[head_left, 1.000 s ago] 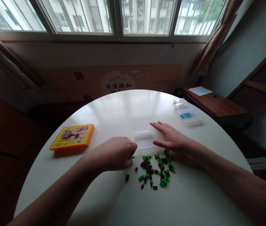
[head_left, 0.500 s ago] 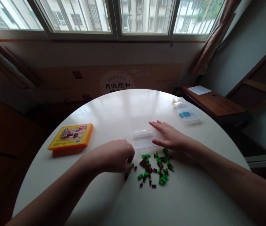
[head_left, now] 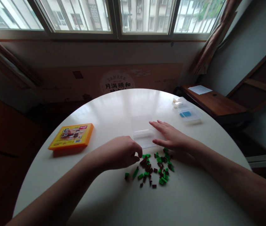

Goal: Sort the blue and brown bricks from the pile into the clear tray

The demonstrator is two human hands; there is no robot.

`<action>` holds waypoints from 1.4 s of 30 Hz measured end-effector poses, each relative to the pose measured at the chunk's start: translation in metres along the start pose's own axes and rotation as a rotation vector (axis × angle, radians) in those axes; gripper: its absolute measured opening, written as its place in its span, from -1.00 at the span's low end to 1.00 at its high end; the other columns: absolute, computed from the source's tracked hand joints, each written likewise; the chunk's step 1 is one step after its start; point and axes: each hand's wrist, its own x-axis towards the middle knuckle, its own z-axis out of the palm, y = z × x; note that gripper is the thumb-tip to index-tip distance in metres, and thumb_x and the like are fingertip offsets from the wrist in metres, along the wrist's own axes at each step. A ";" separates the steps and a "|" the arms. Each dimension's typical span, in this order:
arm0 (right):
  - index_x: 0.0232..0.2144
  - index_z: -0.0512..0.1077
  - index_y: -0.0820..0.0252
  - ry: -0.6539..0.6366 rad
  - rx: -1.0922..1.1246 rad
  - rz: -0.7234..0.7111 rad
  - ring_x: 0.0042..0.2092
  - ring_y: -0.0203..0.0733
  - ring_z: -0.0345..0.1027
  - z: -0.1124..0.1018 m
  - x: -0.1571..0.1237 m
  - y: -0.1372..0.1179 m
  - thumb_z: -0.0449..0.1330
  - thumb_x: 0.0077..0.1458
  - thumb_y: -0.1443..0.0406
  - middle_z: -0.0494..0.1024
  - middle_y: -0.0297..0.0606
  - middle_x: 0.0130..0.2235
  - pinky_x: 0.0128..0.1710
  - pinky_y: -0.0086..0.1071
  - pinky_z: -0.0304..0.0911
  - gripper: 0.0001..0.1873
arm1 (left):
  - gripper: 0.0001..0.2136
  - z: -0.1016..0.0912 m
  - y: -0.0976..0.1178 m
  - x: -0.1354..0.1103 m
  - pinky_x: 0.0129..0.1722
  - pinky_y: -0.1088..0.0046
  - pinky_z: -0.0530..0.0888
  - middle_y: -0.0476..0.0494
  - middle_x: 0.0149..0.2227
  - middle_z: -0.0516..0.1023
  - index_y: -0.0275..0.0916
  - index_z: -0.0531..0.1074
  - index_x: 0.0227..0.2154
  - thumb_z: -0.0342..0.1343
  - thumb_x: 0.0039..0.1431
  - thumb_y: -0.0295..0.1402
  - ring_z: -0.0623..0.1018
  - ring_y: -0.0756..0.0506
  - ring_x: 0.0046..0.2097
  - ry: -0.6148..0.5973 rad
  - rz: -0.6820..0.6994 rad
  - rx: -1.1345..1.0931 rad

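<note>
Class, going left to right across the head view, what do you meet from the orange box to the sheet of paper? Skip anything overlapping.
Orange box → left hand → right hand → sheet of paper.

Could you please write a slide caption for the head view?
Left hand beside green and brown pieces, right hand at a clear container, on a white table.

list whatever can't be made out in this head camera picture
All in the head view:
Whether the left hand holds anything: its own curl hides the grip.
Clear case's right side: partly covered by the right hand.
How many green and brown pieces there are: too small and crowded.
Small print on the yellow box: too small.
Near edge of the white table: cut off by the picture's bottom.
</note>
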 end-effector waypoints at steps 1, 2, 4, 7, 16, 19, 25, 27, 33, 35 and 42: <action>0.37 -0.05 0.02 0.001 0.000 0.000 0.38 0.14 -0.18 0.000 0.000 0.000 0.04 0.15 -0.18 0.05 -0.17 0.37 0.31 0.10 -0.13 -0.12 | -0.76 0.001 0.000 0.001 -0.31 0.49 0.41 -0.05 -0.39 0.64 -0.08 0.62 -0.29 0.08 0.12 -0.47 0.56 -0.02 -0.39 0.007 0.023 -0.010; 0.37 -0.05 0.03 -0.001 -0.003 0.001 0.38 0.14 -0.18 0.000 0.000 0.000 0.05 0.15 -0.18 0.05 -0.17 0.37 0.31 0.10 -0.13 -0.12 | -0.75 0.002 0.000 0.002 -0.30 0.50 0.42 -0.05 -0.37 0.65 -0.05 0.63 -0.27 0.08 0.12 -0.48 0.56 -0.02 -0.38 0.004 0.045 -0.022; 0.37 -0.04 0.06 -0.007 -0.012 0.004 0.38 0.14 -0.19 0.000 0.000 0.001 0.04 0.15 -0.18 0.05 -0.15 0.37 0.31 0.09 -0.13 -0.11 | -0.72 0.003 0.002 0.004 -0.28 0.51 0.42 -0.02 -0.35 0.66 -0.01 0.63 -0.25 0.10 0.12 -0.51 0.57 -0.01 -0.37 -0.019 0.072 -0.038; 0.37 -0.03 0.09 -0.013 -0.021 0.007 0.38 0.14 -0.19 0.000 0.000 0.001 0.04 0.15 -0.18 0.05 -0.12 0.37 0.32 0.07 -0.14 -0.10 | -0.70 0.003 0.004 0.005 -0.30 0.53 0.41 0.00 -0.36 0.66 0.03 0.63 -0.24 0.12 0.11 -0.52 0.56 -0.01 -0.39 -0.038 0.074 -0.046; 0.37 -0.04 0.02 0.002 -0.007 -0.011 0.38 0.14 -0.18 0.002 0.001 0.004 0.06 0.14 -0.17 0.06 -0.17 0.37 0.31 0.09 -0.14 -0.12 | -0.78 -0.002 -0.005 -0.005 -0.32 0.46 0.38 -0.03 -0.40 0.63 -0.05 0.62 -0.38 0.11 0.08 -0.49 0.56 -0.05 -0.38 -0.057 -0.012 0.104; 0.37 -0.05 0.01 -0.004 -0.005 -0.005 0.38 0.14 -0.19 0.002 0.001 0.005 0.06 0.14 -0.18 0.05 -0.18 0.38 0.32 0.08 -0.15 -0.11 | -0.83 -0.002 -0.008 -0.007 -0.37 0.47 0.35 -0.03 -0.39 0.61 -0.04 0.60 -0.32 0.16 0.08 -0.42 0.53 -0.05 -0.38 -0.052 -0.020 0.092; 0.37 -0.05 -0.02 0.002 0.003 -0.002 0.38 0.16 -0.18 0.001 0.000 0.004 0.07 0.14 -0.18 0.06 -0.19 0.37 0.31 0.12 -0.13 -0.12 | -0.79 0.000 -0.010 -0.006 -0.42 0.47 0.32 -0.04 -0.39 0.57 -0.05 0.57 -0.27 0.22 -0.02 -0.40 0.51 -0.07 -0.39 -0.091 -0.062 0.076; 0.37 -0.05 -0.01 0.000 -0.005 -0.001 0.38 0.15 -0.17 0.001 0.000 0.004 0.06 0.14 -0.18 0.06 -0.20 0.37 0.31 0.10 -0.13 -0.12 | -0.80 0.002 -0.010 -0.006 -0.41 0.45 0.33 -0.04 -0.39 0.57 -0.06 0.56 -0.28 0.20 -0.01 -0.41 0.51 -0.08 -0.38 -0.098 -0.067 0.078; 0.37 -0.04 0.03 -0.014 -0.019 0.011 0.38 0.13 -0.19 0.001 0.001 0.004 0.05 0.14 -0.19 0.04 -0.17 0.38 0.32 0.08 -0.14 -0.10 | -0.86 0.002 -0.011 -0.004 -0.35 0.43 0.35 -0.06 -0.33 0.58 -0.09 0.53 -0.29 0.15 0.07 -0.39 0.52 -0.10 -0.32 -0.020 -0.073 0.113; 0.37 -0.04 0.02 -0.011 -0.010 0.008 0.38 0.15 -0.18 0.001 0.001 0.003 0.06 0.13 -0.19 0.04 -0.17 0.37 0.32 0.09 -0.14 -0.10 | -0.89 0.000 -0.010 -0.003 -0.36 0.43 0.35 -0.07 -0.35 0.58 -0.11 0.51 -0.31 0.12 0.12 -0.37 0.51 -0.11 -0.33 0.060 -0.109 0.142; 0.37 -0.04 -0.01 -0.004 0.001 0.014 0.37 0.17 -0.15 -0.001 0.001 -0.003 0.06 0.14 -0.18 0.07 -0.20 0.37 0.30 0.11 -0.10 -0.12 | -0.79 0.001 -0.010 0.008 -0.40 0.45 0.37 -0.11 -0.39 0.57 -0.20 0.51 -0.17 0.08 0.18 -0.28 0.52 -0.09 -0.39 0.266 -0.305 0.101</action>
